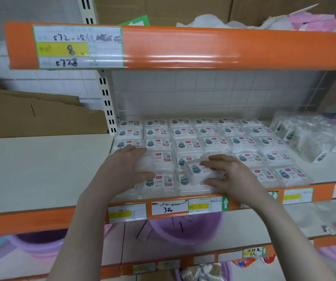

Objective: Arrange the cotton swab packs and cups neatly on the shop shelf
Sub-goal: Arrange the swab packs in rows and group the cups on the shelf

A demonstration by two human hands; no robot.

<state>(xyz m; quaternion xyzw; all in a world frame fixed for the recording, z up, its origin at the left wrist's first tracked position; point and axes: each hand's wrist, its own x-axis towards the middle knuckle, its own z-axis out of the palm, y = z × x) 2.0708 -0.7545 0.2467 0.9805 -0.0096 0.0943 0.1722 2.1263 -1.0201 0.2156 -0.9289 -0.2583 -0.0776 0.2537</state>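
Note:
Several clear cotton swab packs (187, 146) with white labels lie in rows on the middle shelf (41, 171). My left hand (122, 169) grips one pack (155, 161) in the second row from the front, thumb under it and fingers over its left side. My right hand (226, 175) holds a tilted pack (199, 171) lying askew on top of the front rows, fingers on its label and thumb at its front edge. A heap of clear plastic cups in bags (309, 136) lies at the right of the shelf.
The shelf's left half is bare, with a flattened cardboard box (33, 114) behind it. An orange price rail (163, 209) runs along the front edge. Purple basins (185, 228) sit on the shelf below. The upper shelf (183, 47) overhangs close above.

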